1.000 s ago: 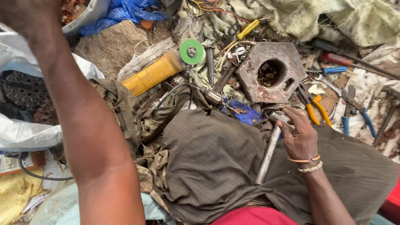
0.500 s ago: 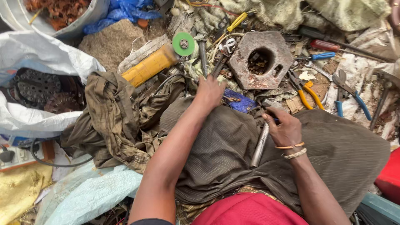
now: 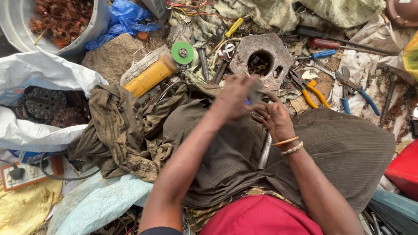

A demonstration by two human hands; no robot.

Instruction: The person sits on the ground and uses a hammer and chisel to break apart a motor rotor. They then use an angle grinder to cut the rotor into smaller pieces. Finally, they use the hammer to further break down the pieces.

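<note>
Small grey piece (image 3: 254, 96) pinched between left hand (image 3: 233, 99) and right hand (image 3: 275, 118), just below hexagonal metal block (image 3: 263, 58), raised close for working.

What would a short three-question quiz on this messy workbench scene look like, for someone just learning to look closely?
1. True or false: the two hands are far apart, at opposite edges of the picture.
2. What colour is the disc on the yellow grinder? A red, B green, C white.
3. Fill in: the wrist with the bangles belongs to the ____ hand.

Key
1. False: the left hand and right hand meet over the brown cloth, fingers together on something small and blurred.
2. B: the yellow grinder carries a green disc.
3. Right: the bangles sit on that wrist.
</note>
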